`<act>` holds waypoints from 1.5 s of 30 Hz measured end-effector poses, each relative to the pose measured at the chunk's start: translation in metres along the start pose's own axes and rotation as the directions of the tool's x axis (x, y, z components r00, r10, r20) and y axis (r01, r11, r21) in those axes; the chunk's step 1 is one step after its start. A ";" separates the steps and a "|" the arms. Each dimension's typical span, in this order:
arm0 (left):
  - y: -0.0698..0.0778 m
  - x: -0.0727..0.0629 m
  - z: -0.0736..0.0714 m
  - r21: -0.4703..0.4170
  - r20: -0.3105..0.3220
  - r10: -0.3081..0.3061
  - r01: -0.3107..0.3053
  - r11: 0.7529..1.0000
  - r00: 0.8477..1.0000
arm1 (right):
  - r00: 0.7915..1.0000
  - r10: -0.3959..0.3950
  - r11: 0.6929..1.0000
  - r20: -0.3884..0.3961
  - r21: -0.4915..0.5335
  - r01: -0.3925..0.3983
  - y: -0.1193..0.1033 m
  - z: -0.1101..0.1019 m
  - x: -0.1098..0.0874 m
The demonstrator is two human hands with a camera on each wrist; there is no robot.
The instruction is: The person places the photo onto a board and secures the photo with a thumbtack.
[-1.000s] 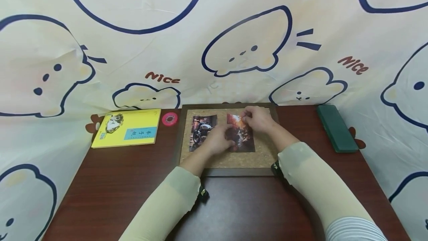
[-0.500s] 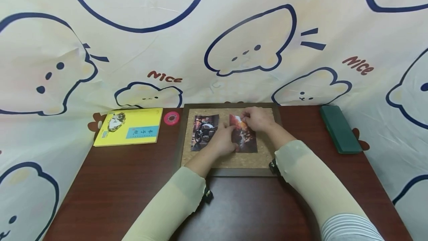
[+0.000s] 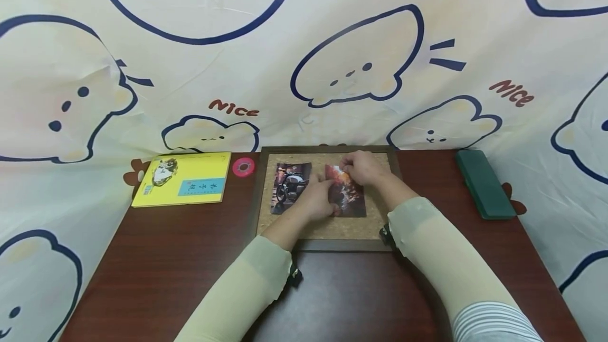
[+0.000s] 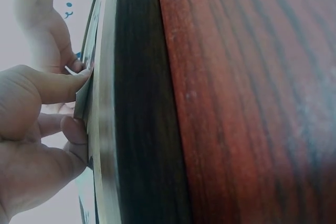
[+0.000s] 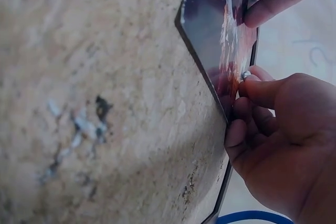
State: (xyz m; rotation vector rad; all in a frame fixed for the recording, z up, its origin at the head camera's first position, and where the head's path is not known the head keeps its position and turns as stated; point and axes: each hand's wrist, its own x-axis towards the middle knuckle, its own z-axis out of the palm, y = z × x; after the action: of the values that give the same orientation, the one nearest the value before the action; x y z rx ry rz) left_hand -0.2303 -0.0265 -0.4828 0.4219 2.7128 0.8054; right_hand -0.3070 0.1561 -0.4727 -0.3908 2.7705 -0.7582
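Observation:
A photo with a fiery orange top (image 3: 352,202) lies on the framed corkboard (image 3: 280,228). My left hand (image 3: 314,200) grips its left edge; in the left wrist view that edge bends up between the thumb (image 4: 65,85) and fingers. At the photo's top, my right hand (image 3: 364,168) pinches a small pale thing, seemingly a push pin (image 5: 246,75), against the paper. Its point is hidden. To the left, a motorcycle photo (image 3: 287,186) lies flat on the cork, partly behind my left hand.
A yellow book (image 3: 166,191) and a pink round disc with a grey centre (image 3: 244,167) lie left of the corkboard. A green case (image 3: 484,186) rests near the right edge of the brown table (image 3: 190,247). A patterned cloth (image 3: 237,67) hangs behind.
The head view shifts slightly. Both hands stay at the fiery photo, with the left hand and right forearm moving only a little.

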 end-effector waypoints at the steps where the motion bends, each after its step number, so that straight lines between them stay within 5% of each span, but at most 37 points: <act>1: 0.000 0.000 0.000 0.000 0.002 0.000 0.000 1.000 1.000 | 1.000 -0.002 1.000 0.003 -0.007 0.002 0.000 0.000 0.000; 13: -0.001 -0.003 0.001 0.008 -0.019 0.015 -0.014 1.000 1.000 | 0.999 -0.031 0.998 0.039 -0.058 0.033 -0.005 -0.005 0.005; 45: -0.002 -0.001 0.002 0.001 -0.006 -0.005 0.005 1.000 1.000 | 0.999 0.027 0.999 -0.027 -0.018 -0.028 -0.001 0.000 0.012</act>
State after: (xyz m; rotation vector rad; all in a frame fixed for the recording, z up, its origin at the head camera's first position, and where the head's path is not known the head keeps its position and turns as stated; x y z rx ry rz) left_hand -0.2293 -0.0276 -0.4855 0.4132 2.7189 0.8059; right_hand -0.3181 0.1513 -0.4736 -0.3477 2.8042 -0.7369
